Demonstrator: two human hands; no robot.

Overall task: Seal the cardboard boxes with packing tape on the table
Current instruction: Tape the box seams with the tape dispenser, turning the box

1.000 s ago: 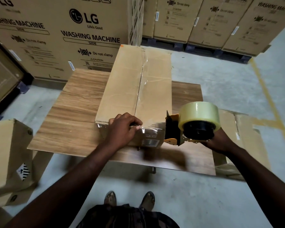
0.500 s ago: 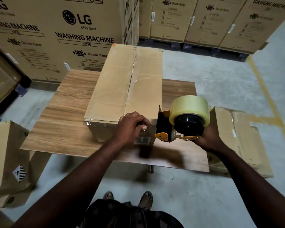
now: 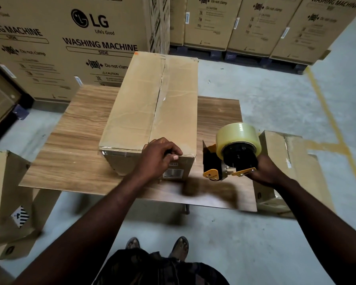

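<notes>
Stacked washing machine cartons (image 3: 80, 44) line the far side of a concrete floor (image 3: 265, 95), with a yellow line (image 3: 333, 124) running off at 2 o'clock. On the wooden table (image 3: 74, 145) a long cardboard box (image 3: 152, 103) lies lengthwise toward 12 o'clock, clear tape along its top seam. The left hand (image 3: 158, 157) sits at the box's near end, fingers curled over the top edge by the seam. At 3 o'clock from it, apart from the box, the right hand (image 3: 265, 169) is wrapped around the handle of a tape dispenser (image 3: 218, 167) carrying a clear roll (image 3: 234, 134). More boxes stand on the floor at 9 o'clock (image 3: 6, 192) and 3 o'clock (image 3: 280, 153).
</notes>
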